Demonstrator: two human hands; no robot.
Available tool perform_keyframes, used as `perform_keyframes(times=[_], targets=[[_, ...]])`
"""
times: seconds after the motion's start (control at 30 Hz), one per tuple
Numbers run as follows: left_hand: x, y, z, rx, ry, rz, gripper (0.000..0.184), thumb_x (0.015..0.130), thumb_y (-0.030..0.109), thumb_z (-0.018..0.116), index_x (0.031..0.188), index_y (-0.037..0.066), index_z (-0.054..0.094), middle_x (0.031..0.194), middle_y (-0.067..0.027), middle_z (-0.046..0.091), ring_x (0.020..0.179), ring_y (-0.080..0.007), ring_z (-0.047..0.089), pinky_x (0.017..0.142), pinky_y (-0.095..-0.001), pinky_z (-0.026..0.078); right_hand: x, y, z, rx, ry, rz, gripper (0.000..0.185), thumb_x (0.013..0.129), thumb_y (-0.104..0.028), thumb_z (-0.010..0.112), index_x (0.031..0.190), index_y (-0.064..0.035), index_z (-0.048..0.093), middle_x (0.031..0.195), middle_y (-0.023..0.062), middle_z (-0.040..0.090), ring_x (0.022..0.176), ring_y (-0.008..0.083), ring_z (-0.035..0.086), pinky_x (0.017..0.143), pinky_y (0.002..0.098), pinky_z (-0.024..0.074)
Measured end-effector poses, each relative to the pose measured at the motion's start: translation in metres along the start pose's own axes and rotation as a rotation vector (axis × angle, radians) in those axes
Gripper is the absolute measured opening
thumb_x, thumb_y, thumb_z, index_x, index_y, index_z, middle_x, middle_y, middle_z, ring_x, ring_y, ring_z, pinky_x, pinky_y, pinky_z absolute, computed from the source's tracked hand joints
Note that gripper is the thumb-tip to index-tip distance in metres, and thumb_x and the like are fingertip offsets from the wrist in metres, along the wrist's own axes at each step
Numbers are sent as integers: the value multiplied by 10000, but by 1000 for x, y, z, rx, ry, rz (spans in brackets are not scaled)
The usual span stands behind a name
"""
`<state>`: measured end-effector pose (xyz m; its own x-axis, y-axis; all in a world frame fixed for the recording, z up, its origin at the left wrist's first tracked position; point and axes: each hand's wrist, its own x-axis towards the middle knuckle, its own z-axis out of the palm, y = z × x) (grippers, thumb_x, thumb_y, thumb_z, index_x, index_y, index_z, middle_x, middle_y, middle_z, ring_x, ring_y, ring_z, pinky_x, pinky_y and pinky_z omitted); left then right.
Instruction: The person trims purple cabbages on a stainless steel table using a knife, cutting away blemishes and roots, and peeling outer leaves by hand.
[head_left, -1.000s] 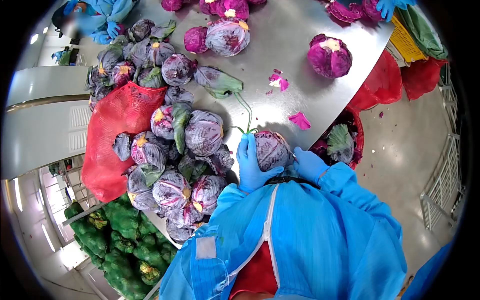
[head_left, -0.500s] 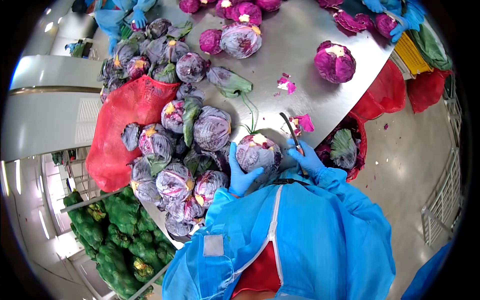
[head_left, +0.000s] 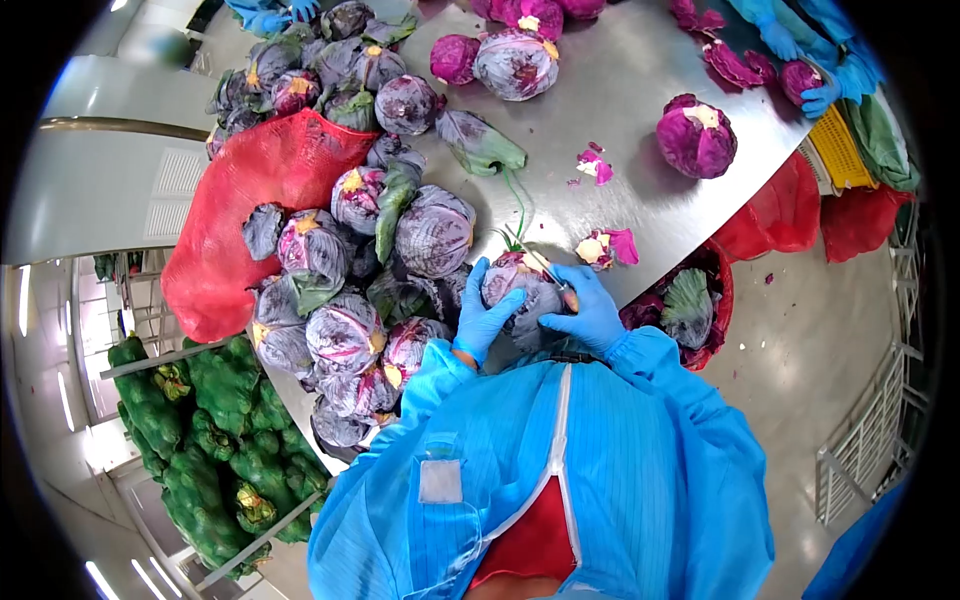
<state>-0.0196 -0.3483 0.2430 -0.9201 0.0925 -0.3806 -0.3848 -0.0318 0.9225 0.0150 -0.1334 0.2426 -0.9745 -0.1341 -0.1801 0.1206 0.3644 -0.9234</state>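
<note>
A red cabbage [head_left: 523, 300] with purple-grey outer leaves sits on the steel table in front of me, its pale cut stem facing up. My left hand [head_left: 487, 314], in a blue glove, grips the cabbage's left side with thumb and fingers. On the opposite side, my right hand [head_left: 590, 312], also gloved, is closed on a knife [head_left: 541, 264]. The blade slants across the cabbage's top beside the stem; part of the handle is hidden in the palm. A green string [head_left: 521, 200] lies behind the cabbage.
Untrimmed red cabbages [head_left: 435, 232] and a red mesh sack [head_left: 255, 190] crowd the left. A trimmed cabbage [head_left: 697, 137] and leaf scraps [head_left: 625, 246] lie to the right. A red sack of leaves [head_left: 690, 308] stands beside the table. Co-workers' gloved hands [head_left: 822, 92] are across it.
My right hand has moved left against the cabbage, bringing the knife from beside it onto its top. My left hand keeps its grip. The view has shifted slightly.
</note>
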Motion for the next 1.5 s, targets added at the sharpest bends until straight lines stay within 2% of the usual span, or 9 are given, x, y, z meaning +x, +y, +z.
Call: perform_keyframes(times=[0.17,0.3,0.47,0.57,0.77,1.03,1.13,1.27,1.5], targets=[[0,11,-22,-7,44,-39,848,760,179,844,1435,-2,362,1329,-171,489,1225,-242,494,1007,-355,454,-17,8,-18,145,135,96,511,703,-347,807,1074,-66,596,1005,118,672,936,255,667,837,362,508],[8,-19,-49,164,30,-114,945,804,383,795,1506,58,252,1457,-156,410,1343,-302,390,960,-467,475,-60,32,-81,378,186,245,451,716,-145,796,1094,-40,574,1033,58,615,955,143,585,846,298,484],[-13,24,-20,-1,7,-550,1047,800,622,692,1553,196,103,1488,-83,381,1298,-305,437,856,-497,480,-102,83,-127,-571,474,95,591,688,-253,862,1164,-44,580,993,58,634,866,148,588,782,308,504],[-14,21,-24,62,-10,-569,1021,803,649,668,1540,169,151,1517,-79,333,1319,-297,411,895,-528,451,-70,40,-96,252,398,325,541,727,-268,843,1158,-57,593,974,62,642,810,129,597,759,284,507],[3,25,-31,16,116,-463,842,847,706,553,1463,159,375,1422,-69,473,1290,-291,451,971,-541,416,8,50,8,365,89,205,719,769,-358,806,1317,2,510,1181,138,615,1078,204,582,952,353,460],[19,-6,-16,-233,-65,-64,815,823,229,790,1471,50,329,1390,-125,479,1261,-224,484,1078,-356,387,6,21,6,656,-74,305,623,830,-273,766,1365,-75,515,853,-9,605,558,57,484,451,236,405],[16,-6,-13,-17,-243,272,902,782,185,814,1496,48,279,1438,-112,406,1287,-215,447,1083,-353,378,5,61,17,701,-39,253,614,848,-259,747,1386,-79,511,871,-11,608,572,50,486,455,232,407],[9,11,-8,605,-190,355,1193,590,417,906,1504,37,239,1440,-235,322,1364,-375,332,1131,-426,314,-5,55,8,532,-71,215,636,872,-265,726,1424,-70,477,975,21,649,741,141,579,700,298,501],[0,8,-4,679,-156,371,1310,480,498,924,1497,31,243,1437,-276,297,1347,-440,317,1142,-461,287,-15,8,-15,9,-78,262,641,888,-254,694,1463,-153,428,1283,163,610,1012,226,624,908,312,475]])
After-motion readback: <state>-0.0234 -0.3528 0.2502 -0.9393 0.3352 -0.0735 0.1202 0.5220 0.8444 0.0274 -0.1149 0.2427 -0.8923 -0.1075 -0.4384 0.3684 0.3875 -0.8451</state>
